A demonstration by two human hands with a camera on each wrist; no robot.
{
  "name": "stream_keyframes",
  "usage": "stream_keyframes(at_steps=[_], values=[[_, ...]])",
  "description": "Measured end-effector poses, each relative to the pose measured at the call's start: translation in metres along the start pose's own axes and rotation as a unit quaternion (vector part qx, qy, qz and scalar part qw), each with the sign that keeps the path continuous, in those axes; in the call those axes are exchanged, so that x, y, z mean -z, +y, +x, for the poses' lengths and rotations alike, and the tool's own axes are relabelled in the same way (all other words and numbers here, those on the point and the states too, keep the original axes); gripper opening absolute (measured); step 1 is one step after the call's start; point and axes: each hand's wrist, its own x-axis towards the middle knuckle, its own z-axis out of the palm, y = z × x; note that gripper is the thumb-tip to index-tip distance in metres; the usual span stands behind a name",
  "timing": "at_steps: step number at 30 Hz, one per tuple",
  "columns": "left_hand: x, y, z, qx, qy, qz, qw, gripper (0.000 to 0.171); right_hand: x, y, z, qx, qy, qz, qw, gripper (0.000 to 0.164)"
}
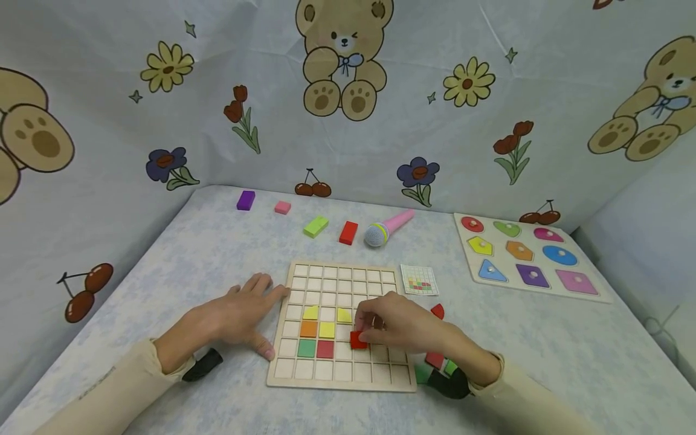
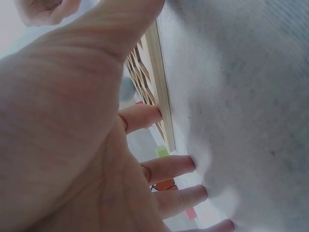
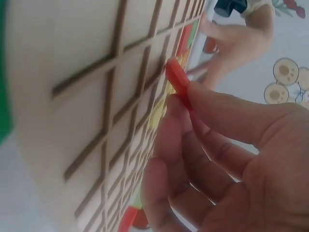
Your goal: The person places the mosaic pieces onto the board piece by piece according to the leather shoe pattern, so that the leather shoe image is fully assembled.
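A wooden grid board (image 1: 348, 386) lies on the table between the hands. My right hand (image 1: 399, 323) pinches a red square tile (image 1: 357, 340) between thumb and fingers, close over the lower middle cells; the right wrist view shows this red tile (image 3: 177, 77) at the fingertips. Fingers spread, my left hand (image 1: 234, 317) rests at the board's left edge, thumb and index fingertip against the frame (image 2: 166, 111). In the cells sit an orange tile (image 1: 308, 328), a green tile (image 1: 306, 348), a red tile (image 1: 325, 349) and several yellow ones (image 1: 327, 329).
Right of the board lies a small printed pattern card (image 1: 419, 280). Loose tiles (image 1: 434, 360) are partly hidden under my right forearm. Behind stand purple (image 1: 246, 200), pink (image 1: 283, 207), green (image 1: 316, 226) and red (image 1: 348, 232) blocks, a toy microphone (image 1: 388, 228) and a shape puzzle (image 1: 533, 258).
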Motion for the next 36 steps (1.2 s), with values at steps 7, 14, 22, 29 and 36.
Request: stream_keyframes(at_steps=[7, 14, 22, 29, 36], values=[[0.001, 0.002, -0.001, -0.001, 0.0, 0.005, 1.0, 0.11, -0.012, -0.012, 0.01, 0.011, -0.001, -0.026, 1.0, 0.007], [0.002, 0.003, 0.001, 0.006, -0.007, 0.007, 0.9999, 0.11, -0.02, -0.017, 0.012, -0.011, 0.013, -0.059, 0.998, 0.01], [0.001, 0.001, 0.0, 0.01, -0.003, -0.001, 0.9999, 0.111, -0.024, -0.024, 0.015, -0.008, 0.024, -0.103, 0.994, 0.014], [0.0, 0.0, 0.001, 0.002, 0.004, 0.004, 1.0, 0.111, -0.025, -0.032, 0.007, -0.014, 0.031, -0.133, 0.991, 0.009], [0.0, 0.001, 0.001, 0.003, 0.002, 0.001, 1.0, 0.111, -0.025, -0.035, -0.017, 0.004, 0.003, -0.197, 0.98, 0.024]])
